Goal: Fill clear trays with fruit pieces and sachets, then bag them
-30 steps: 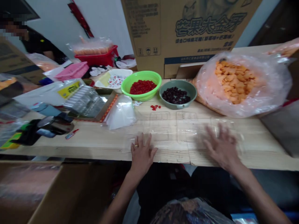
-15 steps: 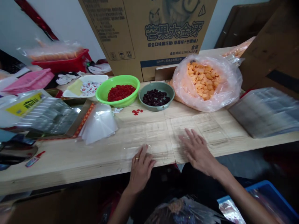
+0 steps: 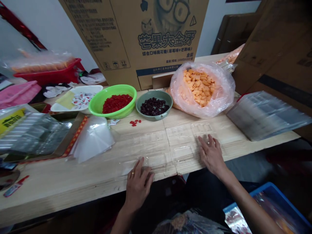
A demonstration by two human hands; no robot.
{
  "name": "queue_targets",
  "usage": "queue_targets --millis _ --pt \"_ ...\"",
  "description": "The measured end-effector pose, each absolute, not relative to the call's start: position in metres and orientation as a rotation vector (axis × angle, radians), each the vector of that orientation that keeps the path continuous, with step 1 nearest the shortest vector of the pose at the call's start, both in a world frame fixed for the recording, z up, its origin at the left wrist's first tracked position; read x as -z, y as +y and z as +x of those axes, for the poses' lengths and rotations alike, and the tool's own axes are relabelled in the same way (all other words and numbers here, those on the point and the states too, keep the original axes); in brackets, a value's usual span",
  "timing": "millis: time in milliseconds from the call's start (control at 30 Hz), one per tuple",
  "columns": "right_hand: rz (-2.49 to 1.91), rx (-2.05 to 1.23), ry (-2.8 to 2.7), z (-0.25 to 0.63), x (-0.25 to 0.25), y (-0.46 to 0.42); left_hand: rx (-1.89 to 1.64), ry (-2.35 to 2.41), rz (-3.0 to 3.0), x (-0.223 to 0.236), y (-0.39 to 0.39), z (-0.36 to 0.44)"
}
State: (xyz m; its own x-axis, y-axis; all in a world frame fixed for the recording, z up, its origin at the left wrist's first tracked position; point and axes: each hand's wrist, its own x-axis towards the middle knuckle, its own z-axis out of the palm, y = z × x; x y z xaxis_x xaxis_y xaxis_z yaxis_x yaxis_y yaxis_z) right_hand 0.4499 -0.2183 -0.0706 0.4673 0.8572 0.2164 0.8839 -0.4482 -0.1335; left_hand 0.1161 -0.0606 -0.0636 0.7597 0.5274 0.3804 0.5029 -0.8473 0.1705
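Clear plastic compartment trays [image 3: 168,146] lie flat side by side on the wooden table [image 3: 73,182]. My left hand [image 3: 138,185], with a ring on one finger, rests flat on the near edge of the left tray, fingers spread. My right hand [image 3: 211,153] lies open on the right tray, fingers stretched forward. Behind the trays stand a green bowl of red pieces [image 3: 113,101], a grey-green bowl of dark pieces [image 3: 154,105] and a clear bag of orange pieces [image 3: 201,86]. A few red pieces [image 3: 135,123] lie loose on the table.
A big cardboard box [image 3: 136,35] stands behind the bowls. A stack of clear trays [image 3: 264,114] sits at the right, more trays in a wrapper [image 3: 31,133] and a clear bag [image 3: 94,136] at the left. A red basket [image 3: 46,73] is at far left, a blue bin [image 3: 268,208] below right.
The view has swung to the right and down. My right hand slid forward and right over the right tray. My left hand stayed on the near edge of the left tray.
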Motion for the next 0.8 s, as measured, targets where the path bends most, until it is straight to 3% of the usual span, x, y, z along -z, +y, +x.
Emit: queue_targets --millis 333,633,800 --pt "-2.349 0.189 -1.308 0.439 0.074 -0.185 -0.834 0.828 2.929 0.059 -0.060 0.124" --pt "-2.310 0.222 -1.329 0.544 -0.072 -0.124 -1.164 1.021 2.764 0.072 -0.040 0.091" --pt "-2.614 0.017 -1.378 0.627 -0.091 -0.049 -1.358 1.276 2.518 0.082 -0.023 0.074"
